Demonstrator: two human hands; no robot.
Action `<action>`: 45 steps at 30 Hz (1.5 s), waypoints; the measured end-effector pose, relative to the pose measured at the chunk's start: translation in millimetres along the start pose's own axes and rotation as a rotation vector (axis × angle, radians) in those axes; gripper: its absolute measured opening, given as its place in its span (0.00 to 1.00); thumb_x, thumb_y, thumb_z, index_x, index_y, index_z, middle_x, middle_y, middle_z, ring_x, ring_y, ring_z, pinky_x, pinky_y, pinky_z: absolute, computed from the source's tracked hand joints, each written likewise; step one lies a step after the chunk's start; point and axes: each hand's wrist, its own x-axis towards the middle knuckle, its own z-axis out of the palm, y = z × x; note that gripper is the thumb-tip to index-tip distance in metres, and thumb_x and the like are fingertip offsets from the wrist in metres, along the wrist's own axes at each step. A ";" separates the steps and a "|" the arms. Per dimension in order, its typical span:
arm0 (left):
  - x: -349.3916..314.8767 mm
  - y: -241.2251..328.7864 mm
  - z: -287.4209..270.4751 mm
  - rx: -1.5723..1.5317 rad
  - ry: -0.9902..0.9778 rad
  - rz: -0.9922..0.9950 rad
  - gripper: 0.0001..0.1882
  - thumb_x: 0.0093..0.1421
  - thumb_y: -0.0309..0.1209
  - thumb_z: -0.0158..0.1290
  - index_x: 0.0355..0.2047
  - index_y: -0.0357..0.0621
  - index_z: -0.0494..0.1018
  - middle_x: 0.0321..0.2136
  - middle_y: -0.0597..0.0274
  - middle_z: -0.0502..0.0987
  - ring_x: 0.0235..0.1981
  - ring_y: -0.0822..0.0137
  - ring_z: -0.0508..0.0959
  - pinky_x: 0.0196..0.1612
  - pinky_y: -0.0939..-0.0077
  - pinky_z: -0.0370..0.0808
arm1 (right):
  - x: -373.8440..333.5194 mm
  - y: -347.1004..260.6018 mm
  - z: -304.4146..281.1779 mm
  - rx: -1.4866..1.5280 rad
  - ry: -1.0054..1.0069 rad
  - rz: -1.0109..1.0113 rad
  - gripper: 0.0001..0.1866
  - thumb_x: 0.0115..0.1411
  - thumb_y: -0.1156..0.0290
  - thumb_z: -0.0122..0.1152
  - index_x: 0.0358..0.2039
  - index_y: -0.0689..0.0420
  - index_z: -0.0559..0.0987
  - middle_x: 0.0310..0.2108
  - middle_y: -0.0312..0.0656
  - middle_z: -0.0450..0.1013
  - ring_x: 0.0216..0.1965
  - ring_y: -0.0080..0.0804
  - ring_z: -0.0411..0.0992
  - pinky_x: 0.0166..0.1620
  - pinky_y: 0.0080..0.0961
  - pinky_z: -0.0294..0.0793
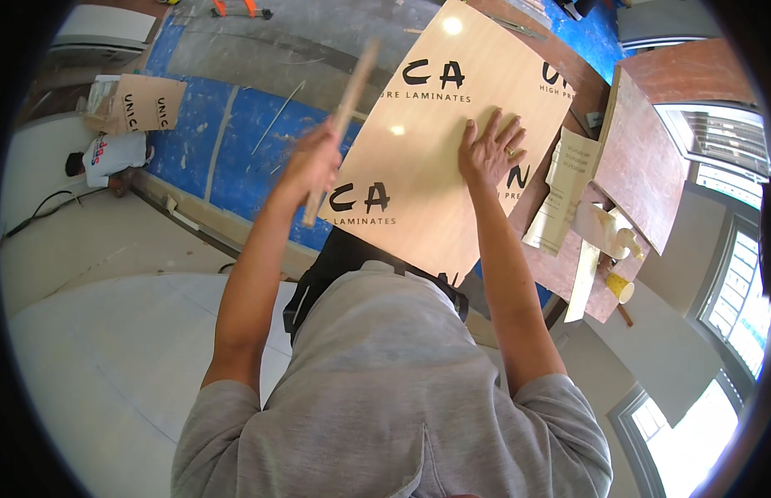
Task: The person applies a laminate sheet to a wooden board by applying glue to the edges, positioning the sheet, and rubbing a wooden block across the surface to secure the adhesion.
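A large light-wood laminate sheet (427, 158) with dark printed lettering lies in front of me, tilted, its near edge close to my waist. My right hand (492, 153) rests flat on the sheet's right half with the fingers spread. Along the sheet's left edge, my left hand (311, 163) is closed around a long, narrow wooden strip (357, 87). Both the hand and the strip are smeared by motion. The strip sticks out above and below my fist. Whether it touches the sheet's edge I cannot tell.
At the far left another person (116, 158) bends low beside a printed brown board (153, 104). Blue sheeting (186, 124) covers part of the floor. To the right are a reddish wooden panel (641, 158), a beige printed strip (566, 187) and a yellow cup (620, 288). An orange-handled tool (236, 8) lies far off.
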 end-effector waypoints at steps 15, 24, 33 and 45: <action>-19.5 -6.1 -24.9 -0.037 0.021 -0.081 0.27 0.75 0.43 0.47 0.73 0.64 0.63 0.24 0.68 0.70 0.15 0.76 0.68 0.16 0.77 0.70 | -3.0 0.9 3.1 0.047 0.014 -0.003 0.41 0.73 0.37 0.34 0.78 0.47 0.52 0.79 0.57 0.37 0.79 0.60 0.33 0.74 0.68 0.32; -29.8 -26.7 -15.8 -0.092 0.162 -0.016 0.28 0.75 0.42 0.47 0.73 0.56 0.62 0.23 0.68 0.71 0.14 0.77 0.69 0.15 0.79 0.70 | -0.9 -0.4 1.4 0.068 0.012 -0.006 0.40 0.73 0.37 0.35 0.78 0.47 0.53 0.79 0.56 0.36 0.79 0.60 0.32 0.74 0.67 0.31; -53.6 -16.5 -11.5 0.047 0.051 -0.127 0.28 0.76 0.43 0.45 0.73 0.58 0.62 0.22 0.70 0.69 0.14 0.78 0.68 0.15 0.80 0.68 | -3.1 2.6 6.5 0.063 0.025 0.000 0.41 0.73 0.37 0.36 0.78 0.47 0.53 0.79 0.57 0.36 0.79 0.60 0.32 0.74 0.67 0.30; -66.9 -37.2 -12.2 0.064 0.002 -0.145 0.30 0.76 0.45 0.45 0.76 0.59 0.57 0.24 0.69 0.69 0.15 0.77 0.68 0.15 0.80 0.69 | -2.2 3.5 6.6 0.063 0.017 -0.006 0.41 0.73 0.37 0.34 0.78 0.47 0.52 0.79 0.57 0.35 0.79 0.60 0.31 0.74 0.66 0.30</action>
